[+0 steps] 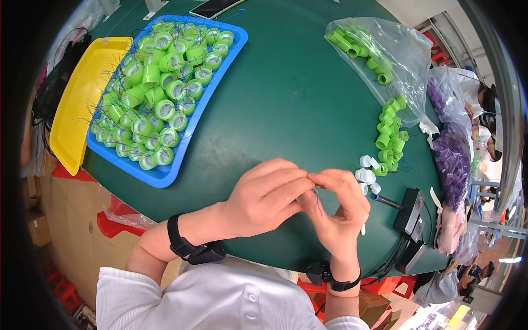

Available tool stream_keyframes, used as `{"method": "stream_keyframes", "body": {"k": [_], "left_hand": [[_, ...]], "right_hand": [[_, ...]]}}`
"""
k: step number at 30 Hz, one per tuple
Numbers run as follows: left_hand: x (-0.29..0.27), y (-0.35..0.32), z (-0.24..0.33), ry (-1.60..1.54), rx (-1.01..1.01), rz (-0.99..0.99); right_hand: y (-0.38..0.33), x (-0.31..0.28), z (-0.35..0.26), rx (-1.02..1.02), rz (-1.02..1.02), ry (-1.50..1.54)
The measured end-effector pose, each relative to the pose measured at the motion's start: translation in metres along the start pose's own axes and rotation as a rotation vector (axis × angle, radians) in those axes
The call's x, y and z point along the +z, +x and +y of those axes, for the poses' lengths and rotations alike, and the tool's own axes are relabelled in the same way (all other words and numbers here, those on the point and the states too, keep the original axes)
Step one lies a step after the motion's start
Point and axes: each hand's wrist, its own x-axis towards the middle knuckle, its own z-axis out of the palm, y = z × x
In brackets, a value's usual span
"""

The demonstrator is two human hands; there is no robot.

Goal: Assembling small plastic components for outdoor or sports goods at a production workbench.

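Both hands, left hand (269,198) and right hand (342,212), meet fingertip to fingertip above the counter (264,110), pinching a thin wire (317,193). Whatever it joins is hidden by the fingers and cannot be identified.

Risks, as judged. The wire is fine and the hold small: a hard pull could snap it or tear it loose, and a slack pinch could let it drop. The fingers screen the contact point, so a misplaced strand could go unnoticed. Ahead and left of the hands, the blue tray (181,162) holds heaped green cups (165,110) with wires sticking out; lifting one could drag its neighbours through tangling. Farther left, the yellow tray (71,126) appears to overhang the counter edge and could tip if bumped. Just beyond the right hand, loose white caps (364,175) could roll if brushed. Right of that hand, cables (389,258) from the black box (408,211) could snag a sleeve or wristband.

Markings: no brand, label or writing is legible; any print on the black box is too small to read.
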Motion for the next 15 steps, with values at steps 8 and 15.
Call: {"method": "stream_keyframes", "body": {"k": [8, 15], "left_hand": [[0.0006, -0.0020, 0.0001, 0.105, 0.012, -0.011], [-0.0068, 0.0010, 0.0051, -0.312, -0.317, -0.195]], "right_hand": [[-0.0018, 0.0031, 0.0016, -0.099, 0.081, -0.121], [-0.0015, -0.0033, -0.0007, -0.066, 0.089, -0.027]]}}
